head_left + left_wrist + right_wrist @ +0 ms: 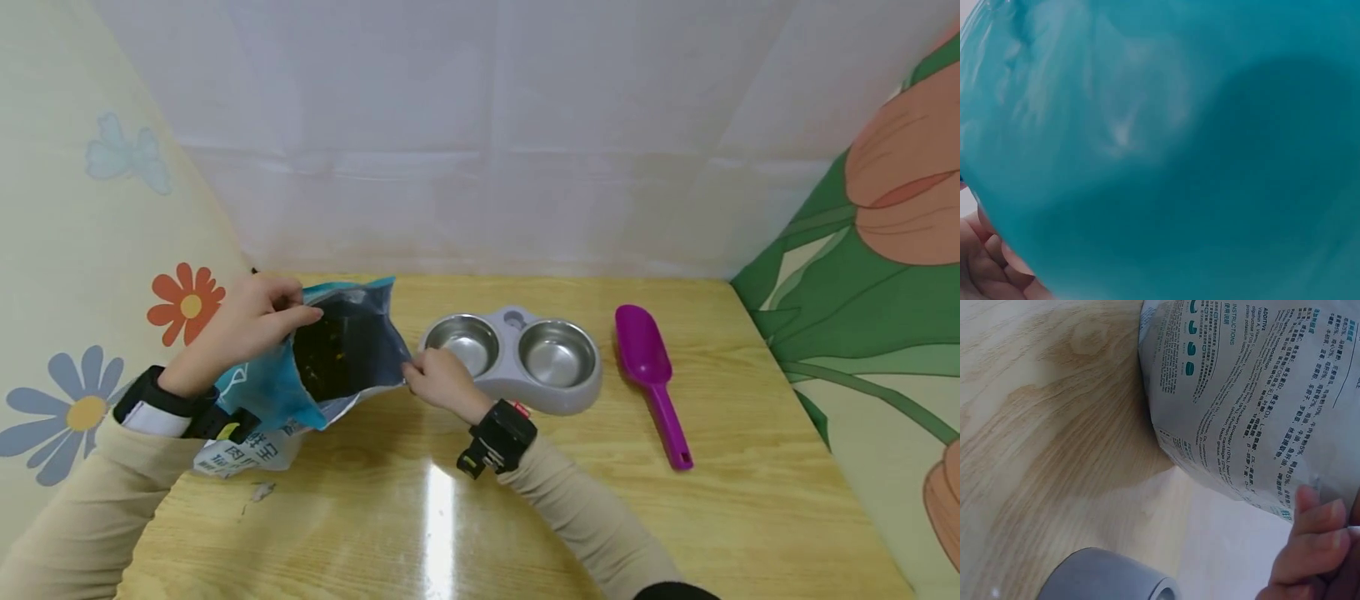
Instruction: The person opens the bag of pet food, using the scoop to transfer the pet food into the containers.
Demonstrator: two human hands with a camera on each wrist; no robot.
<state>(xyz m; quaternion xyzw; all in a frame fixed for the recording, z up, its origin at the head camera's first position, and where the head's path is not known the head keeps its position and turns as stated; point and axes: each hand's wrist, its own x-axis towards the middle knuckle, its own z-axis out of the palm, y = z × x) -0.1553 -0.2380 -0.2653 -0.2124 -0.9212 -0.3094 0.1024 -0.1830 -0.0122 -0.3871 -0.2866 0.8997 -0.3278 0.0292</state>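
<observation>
Head view, teal bag (300, 383) between hands, left hand (247, 321) and right hand (438, 379) pinching its mouth open

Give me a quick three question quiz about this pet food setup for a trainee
1. True or false: both hands pinch the rim of the bag.
2. How many steel bowls sit in the grey feeder?
3. On which side of the feeder does the purple scoop lie, left or right?

Key:
1. True; the left hand and right hand hold the mouth open.
2. Two, both empty.
3. Right, untouched on the table.
</observation>
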